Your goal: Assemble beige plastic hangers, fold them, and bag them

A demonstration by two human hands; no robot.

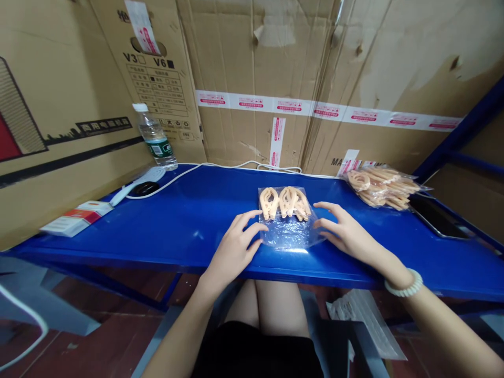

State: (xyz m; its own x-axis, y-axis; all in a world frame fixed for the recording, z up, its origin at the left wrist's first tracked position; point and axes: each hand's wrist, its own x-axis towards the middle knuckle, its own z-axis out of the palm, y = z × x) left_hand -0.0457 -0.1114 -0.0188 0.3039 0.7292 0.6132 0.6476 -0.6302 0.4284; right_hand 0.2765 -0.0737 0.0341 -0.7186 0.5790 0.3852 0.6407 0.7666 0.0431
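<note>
A clear plastic bag (289, 233) lies flat on the blue shelf (189, 220) in front of me, with a few peach-coloured plastic clips (285, 202) inside its far end. My left hand (236, 247) rests at the bag's left edge, fingers spread and touching the plastic. My right hand (344, 231) sits at the bag's right edge, fingers also spread and touching it. Neither hand grips anything.
A fuller bag of the same clips (380, 186) lies at the back right beside a dark phone (435, 215). At the back left stand a water bottle (155, 137), a white cable and charger (137, 184), and a small white-red box (76, 218). Cardboard boxes wall the back.
</note>
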